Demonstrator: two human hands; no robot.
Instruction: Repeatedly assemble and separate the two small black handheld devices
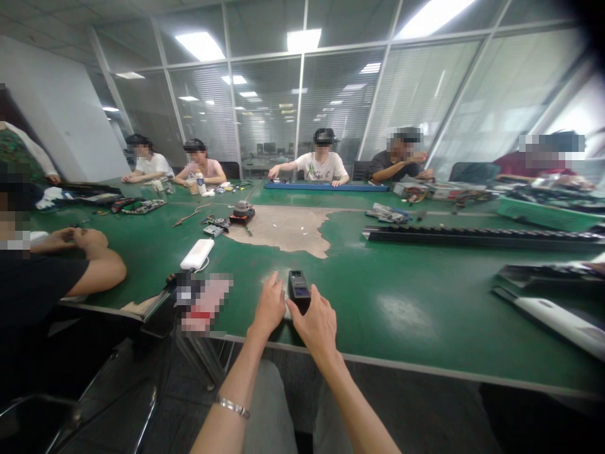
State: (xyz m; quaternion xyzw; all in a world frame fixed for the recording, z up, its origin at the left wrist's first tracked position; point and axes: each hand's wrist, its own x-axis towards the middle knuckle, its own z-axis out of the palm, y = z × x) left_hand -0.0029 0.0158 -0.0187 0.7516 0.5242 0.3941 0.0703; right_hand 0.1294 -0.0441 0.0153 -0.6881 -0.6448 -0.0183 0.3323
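Near the front edge of the green table, a small black box-shaped device [299, 285] stands with its dark, panel-like face toward me. My right hand [317, 323] is closed on the device's lower part, thumb at the left and fingers along the right side. Just left of the device is my left hand [271, 304], its fingers bent and close together. Something small and whitish [287, 310] shows between the two hands, too blurred to name. Whatever lies inside the left fingers is hidden. A metal bracelet [232, 407] circles my left wrist.
A white power bank [197, 254] with a cable lies left on the green table [350, 343]. Beyond are a worn bare patch [293, 230] and a black-and-orange device [242, 213]. Long black rails [472, 236] lie right. Several people sit around; one person's arm [97, 268] rests at left.
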